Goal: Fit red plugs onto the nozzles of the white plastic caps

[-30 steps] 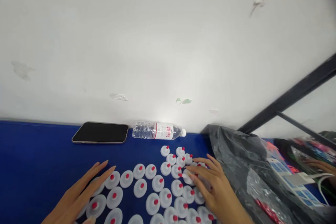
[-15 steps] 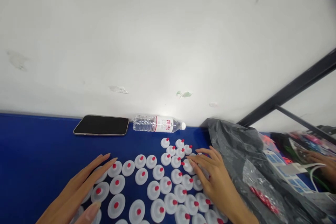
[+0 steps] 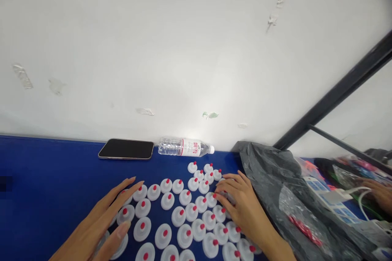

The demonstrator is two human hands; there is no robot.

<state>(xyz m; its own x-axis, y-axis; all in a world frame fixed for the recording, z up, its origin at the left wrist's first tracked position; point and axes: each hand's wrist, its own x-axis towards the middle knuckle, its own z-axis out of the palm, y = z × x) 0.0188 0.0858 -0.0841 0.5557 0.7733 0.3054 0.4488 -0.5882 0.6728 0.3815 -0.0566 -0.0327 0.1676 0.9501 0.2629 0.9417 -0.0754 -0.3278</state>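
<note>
Many white round caps with red tips (image 3: 184,235) lie spread over a blue tabletop (image 3: 33,195), most with the red tip upward. At the left edge of the group my left hand (image 3: 105,216) rests with its fingers stretched out and thumb apart, over and against several caps. On the right side, my right hand (image 3: 245,208) lies across the outer caps, fingers spread and slightly bent. Its fingertips are beside a cap (image 3: 211,200) and partly hide others beneath the palm. Neither hand lifts anything.
Along the white wall (image 3: 183,49) lie a black phone (image 3: 127,149) and a clear water bottle (image 3: 186,147) on its side. A dark plastic bag (image 3: 260,171) and a clear bag of red pieces (image 3: 306,230) are at right. Beyond a dark metal bar (image 3: 333,94) another person's hand (image 3: 378,191) shows.
The camera view has turned slightly, so the wall marks, phone and metal bar sit differently. Both hands stay by the caps, and the right fingers lie a little closer in on the outer ones.
</note>
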